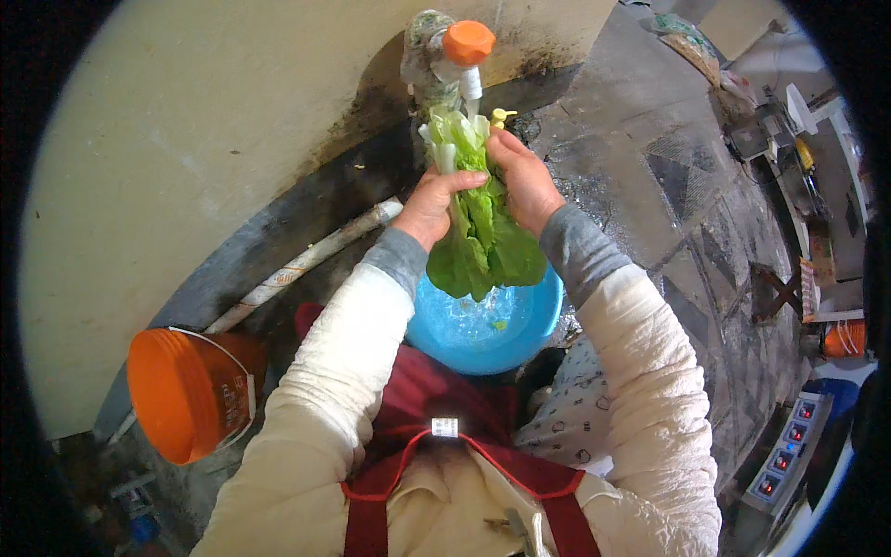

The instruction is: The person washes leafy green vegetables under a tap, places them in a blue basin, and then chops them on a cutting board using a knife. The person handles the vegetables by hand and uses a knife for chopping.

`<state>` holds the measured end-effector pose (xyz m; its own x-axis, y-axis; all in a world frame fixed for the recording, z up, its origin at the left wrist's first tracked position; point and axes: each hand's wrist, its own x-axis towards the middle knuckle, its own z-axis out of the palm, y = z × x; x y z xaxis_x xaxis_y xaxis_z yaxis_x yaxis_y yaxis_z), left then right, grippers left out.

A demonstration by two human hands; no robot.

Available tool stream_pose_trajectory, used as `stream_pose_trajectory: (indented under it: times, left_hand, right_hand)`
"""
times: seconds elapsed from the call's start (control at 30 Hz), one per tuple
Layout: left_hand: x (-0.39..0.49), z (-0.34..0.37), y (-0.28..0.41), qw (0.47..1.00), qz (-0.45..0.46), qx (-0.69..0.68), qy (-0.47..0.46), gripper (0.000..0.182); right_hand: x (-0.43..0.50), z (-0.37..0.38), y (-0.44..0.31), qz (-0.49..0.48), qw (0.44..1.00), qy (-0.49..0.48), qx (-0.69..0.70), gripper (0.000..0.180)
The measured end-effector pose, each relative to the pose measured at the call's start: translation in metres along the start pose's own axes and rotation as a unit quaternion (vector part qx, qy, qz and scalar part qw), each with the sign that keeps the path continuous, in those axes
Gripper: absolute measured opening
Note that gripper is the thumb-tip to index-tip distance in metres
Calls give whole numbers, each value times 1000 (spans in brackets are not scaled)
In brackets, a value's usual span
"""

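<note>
Between my two hands I hold a head of leafy green lettuce [480, 216], its pale stem end up and its leaf tips hanging down. My left hand [435, 205] grips it from the left, the thumb across the leaves. From the right, my right hand [525, 177] holds the upper leaves near the stems. Right above the stem end is the white spout of a tap [471, 82] with an orange knob [468, 43]; water appears to run from it. Below the leaves stands a blue plastic basin [480, 341] with water and a small green scrap in it.
An orange bucket [188, 397] with a white handle lies tilted at the left. A wrapped pipe [306, 264] runs along the wall base. At the right edge are a power strip [786, 445] with lit red switches and cluttered furniture [835, 209]. The tiled floor [626, 153] looks wet.
</note>
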<state>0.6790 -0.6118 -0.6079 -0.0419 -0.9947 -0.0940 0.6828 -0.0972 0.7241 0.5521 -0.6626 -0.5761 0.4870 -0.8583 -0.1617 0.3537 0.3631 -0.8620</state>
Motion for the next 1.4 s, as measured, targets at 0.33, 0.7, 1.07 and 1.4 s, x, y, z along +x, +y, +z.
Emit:
stream_pose_trajectory:
  times: [0.33, 0.7, 1.07, 1.4]
  left_hand:
    - [4, 21, -18, 998, -9, 49, -30, 48]
    - [20, 17, -20, 986, 33, 160, 21, 50]
    - [29, 3, -30, 913, 89, 398, 28, 60]
    - [17, -2, -25, 878, 32, 468, -94, 65]
  right_hand:
    - [-22, -5, -22, 69, 989, 28, -127, 71]
    - [4, -32, -18, 37, 995, 9, -90, 44]
    - [6, -37, -42, -76, 976, 39, -200, 29]
    - [10, -41, -37, 89, 985, -118, -89, 36]
